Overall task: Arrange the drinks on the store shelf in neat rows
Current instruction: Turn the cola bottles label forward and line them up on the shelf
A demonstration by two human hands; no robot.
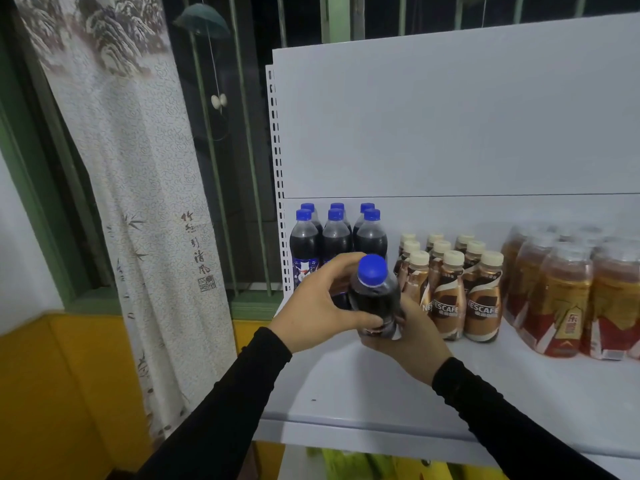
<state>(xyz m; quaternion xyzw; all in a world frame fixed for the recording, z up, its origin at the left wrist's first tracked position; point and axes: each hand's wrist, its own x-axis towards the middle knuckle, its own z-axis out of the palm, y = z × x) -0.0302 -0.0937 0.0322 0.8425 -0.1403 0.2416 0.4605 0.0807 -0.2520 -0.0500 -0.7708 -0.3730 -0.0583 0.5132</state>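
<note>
- The left hand (313,299) and the right hand (412,336) both grasp one cola bottle (375,299) with a blue cap, fingers curled round its dark body from either side.
- The held bottle is tilted toward the camera, above the front left part of the white shelf (346,393).
- Behind it, at the shelf's back left, stand six matching cola bottles (336,233) in two rows of three.
- Just right of them, coffee bottles (450,282) with cream caps stand in three neat files.
- Farther right lie shrink-wrapped packs of tea bottles (568,289).
- A patterned curtain (138,188) hangs left of the shelf.
</note>
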